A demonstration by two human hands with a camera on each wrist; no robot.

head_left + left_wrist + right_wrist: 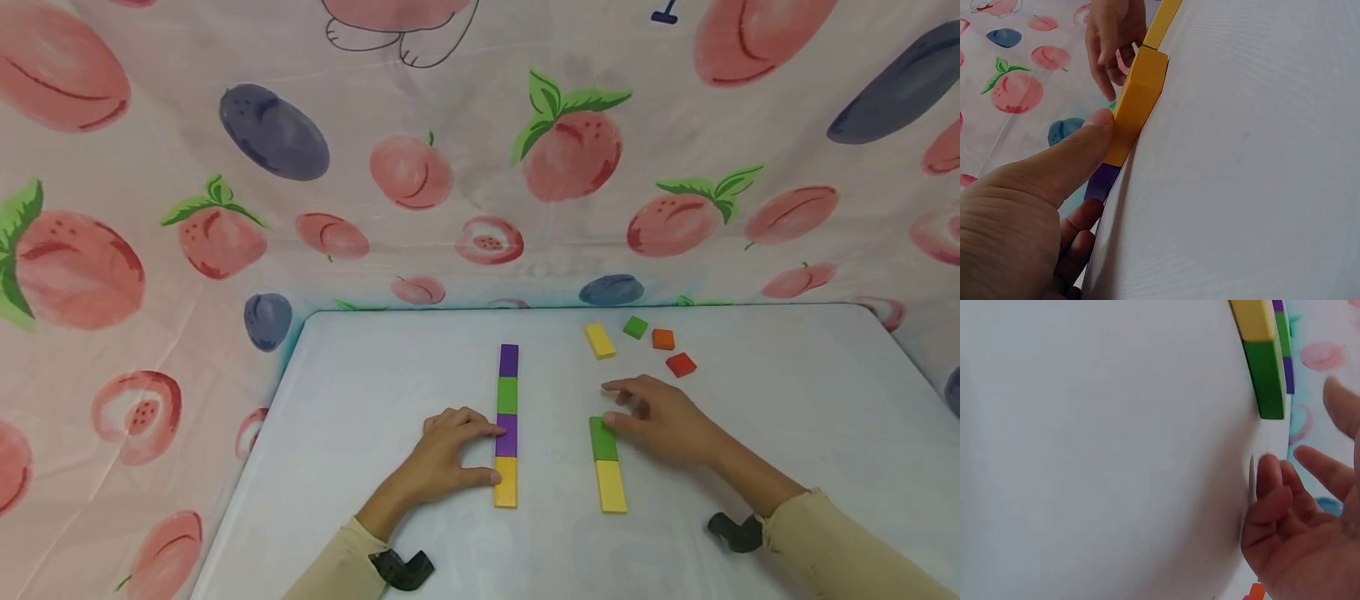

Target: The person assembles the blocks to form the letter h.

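My left hand (446, 454) lies along the left side of a straight row of blocks. Its thumb touches the orange-yellow block (506, 483) at the near end, while a fingertip meets the purple block (507, 442) above it. Farther up the row come a green block (507, 395) and another purple block (509, 360). To the right, a green block (603, 440) and a yellow block (611, 487) form a shorter row, end to end. Beside that green block hovers my right hand (667, 421), holding nothing, its thumb near the block's far end and its index finger extended.
At the back of the white table (375, 367) lie a loose yellow block (600, 342), a small green block (635, 327), an orange block (663, 339) and a red block (681, 365). A fruit-print cloth (450, 100) hangs behind the table.
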